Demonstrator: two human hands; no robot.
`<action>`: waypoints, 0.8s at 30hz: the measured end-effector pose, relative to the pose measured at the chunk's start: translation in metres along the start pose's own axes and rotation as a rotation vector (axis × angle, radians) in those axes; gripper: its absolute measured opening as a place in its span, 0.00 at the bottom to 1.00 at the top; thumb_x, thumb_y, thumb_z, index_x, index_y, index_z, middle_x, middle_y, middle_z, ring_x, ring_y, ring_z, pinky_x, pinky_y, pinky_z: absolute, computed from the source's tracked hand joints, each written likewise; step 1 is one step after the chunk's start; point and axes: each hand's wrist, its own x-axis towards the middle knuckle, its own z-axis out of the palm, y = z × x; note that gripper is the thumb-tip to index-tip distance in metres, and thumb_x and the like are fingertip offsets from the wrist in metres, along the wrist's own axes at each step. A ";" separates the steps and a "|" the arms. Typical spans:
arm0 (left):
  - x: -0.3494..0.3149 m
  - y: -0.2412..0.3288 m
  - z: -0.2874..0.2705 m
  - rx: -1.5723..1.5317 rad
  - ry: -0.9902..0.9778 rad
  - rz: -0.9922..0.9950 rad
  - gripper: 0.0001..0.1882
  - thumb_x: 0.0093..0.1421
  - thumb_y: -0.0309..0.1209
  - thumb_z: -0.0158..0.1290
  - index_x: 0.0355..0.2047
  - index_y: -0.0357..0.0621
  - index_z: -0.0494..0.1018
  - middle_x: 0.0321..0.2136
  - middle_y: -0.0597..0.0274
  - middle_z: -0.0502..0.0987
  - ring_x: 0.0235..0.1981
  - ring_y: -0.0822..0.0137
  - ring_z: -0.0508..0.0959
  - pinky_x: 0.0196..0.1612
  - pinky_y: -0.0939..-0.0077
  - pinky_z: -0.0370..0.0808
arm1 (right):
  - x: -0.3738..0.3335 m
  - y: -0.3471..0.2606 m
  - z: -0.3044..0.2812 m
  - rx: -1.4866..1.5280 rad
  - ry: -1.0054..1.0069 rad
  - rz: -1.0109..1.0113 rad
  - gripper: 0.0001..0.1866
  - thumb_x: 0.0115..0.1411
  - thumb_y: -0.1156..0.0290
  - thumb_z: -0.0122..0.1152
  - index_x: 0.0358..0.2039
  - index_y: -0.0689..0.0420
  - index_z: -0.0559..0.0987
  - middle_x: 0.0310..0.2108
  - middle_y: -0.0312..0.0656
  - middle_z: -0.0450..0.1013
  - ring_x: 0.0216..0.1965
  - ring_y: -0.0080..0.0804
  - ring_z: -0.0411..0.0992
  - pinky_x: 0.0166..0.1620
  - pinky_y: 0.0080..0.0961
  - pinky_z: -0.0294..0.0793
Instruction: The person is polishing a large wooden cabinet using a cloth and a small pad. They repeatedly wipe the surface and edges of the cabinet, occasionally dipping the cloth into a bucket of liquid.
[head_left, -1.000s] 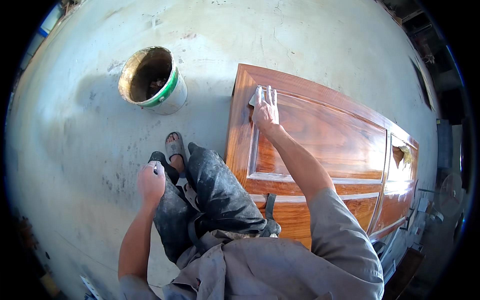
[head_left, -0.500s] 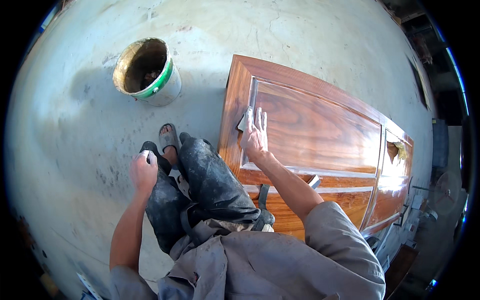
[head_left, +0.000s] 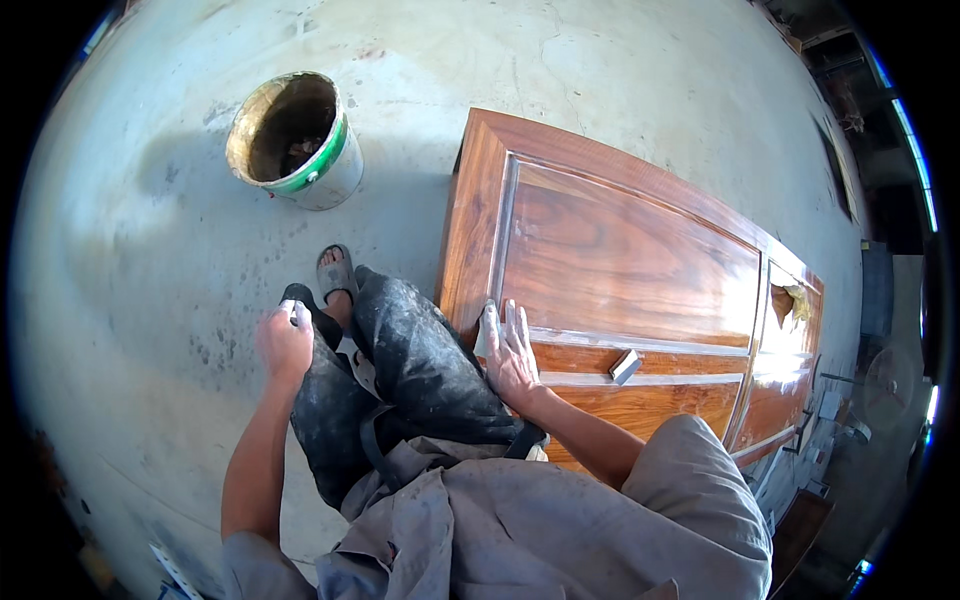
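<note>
Fingers (head_left: 514,327) of the right hand (head_left: 513,374) are lying slightly apart on a wooden panel (head_left: 630,250) at three o'clock, which is bearing a grey block (head_left: 625,367) at four, while the left hand (head_left: 287,343) is forming a loose fist at nine and a bucket (head_left: 340,176) is standing at ten.

The left forearm (head_left: 258,440) is stretching forward, the left hand (head_left: 286,342) making a loose fist. The right forearm (head_left: 585,434) is slanting inward while the right hand (head_left: 512,368) is lying palm down, whitened fingers (head_left: 511,322) pointing forward.
</note>
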 end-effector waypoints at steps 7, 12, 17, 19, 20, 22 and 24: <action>-0.009 0.010 -0.010 -0.003 -0.047 0.024 0.16 0.68 0.38 0.54 0.43 0.38 0.83 0.38 0.43 0.83 0.45 0.43 0.81 0.49 0.51 0.76 | 0.088 0.032 -0.043 -0.046 0.082 -0.039 0.41 0.60 0.77 0.55 0.74 0.68 0.56 0.69 0.61 0.65 0.75 0.68 0.50 0.78 0.59 0.42; -0.003 0.013 -0.009 -0.044 -0.018 -0.021 0.15 0.67 0.38 0.55 0.43 0.40 0.84 0.37 0.43 0.83 0.43 0.43 0.81 0.48 0.50 0.76 | 0.001 0.040 -0.048 -0.069 -0.117 -0.398 0.37 0.59 0.76 0.59 0.71 0.64 0.65 0.66 0.53 0.71 0.76 0.56 0.55 0.77 0.64 0.45; -0.003 0.006 -0.001 -0.038 -0.003 0.035 0.15 0.67 0.39 0.54 0.41 0.41 0.84 0.35 0.46 0.83 0.42 0.44 0.81 0.48 0.50 0.76 | 0.063 0.061 -0.074 -0.199 -0.121 -0.453 0.34 0.60 0.69 0.65 0.66 0.61 0.71 0.67 0.46 0.71 0.74 0.57 0.58 0.77 0.68 0.43; -0.002 0.012 -0.007 -0.001 -0.023 0.024 0.14 0.68 0.39 0.54 0.40 0.41 0.83 0.36 0.47 0.84 0.42 0.45 0.81 0.49 0.51 0.76 | 0.025 0.056 -0.062 -0.065 -0.223 -0.521 0.30 0.61 0.69 0.64 0.64 0.61 0.72 0.68 0.44 0.70 0.74 0.56 0.58 0.77 0.66 0.44; 0.003 0.017 -0.004 -0.027 -0.009 0.032 0.14 0.68 0.39 0.54 0.40 0.41 0.83 0.36 0.47 0.84 0.42 0.45 0.81 0.50 0.51 0.76 | 0.007 0.066 -0.051 0.001 -0.238 -0.542 0.29 0.62 0.69 0.63 0.63 0.61 0.73 0.68 0.44 0.70 0.74 0.55 0.59 0.78 0.66 0.44; -0.003 0.011 -0.006 -0.029 0.009 0.011 0.14 0.68 0.39 0.54 0.39 0.41 0.83 0.36 0.47 0.84 0.42 0.44 0.81 0.50 0.51 0.75 | 0.041 0.069 -0.072 -0.101 -0.224 -0.567 0.27 0.64 0.68 0.62 0.63 0.60 0.73 0.67 0.44 0.70 0.74 0.53 0.58 0.78 0.63 0.44; -0.002 0.014 -0.008 -0.016 0.001 -0.009 0.15 0.68 0.39 0.54 0.40 0.42 0.83 0.36 0.47 0.84 0.43 0.44 0.81 0.50 0.50 0.75 | 0.072 0.070 -0.087 -0.189 -0.108 -0.447 0.28 0.63 0.67 0.62 0.64 0.59 0.73 0.67 0.44 0.70 0.75 0.52 0.58 0.79 0.63 0.43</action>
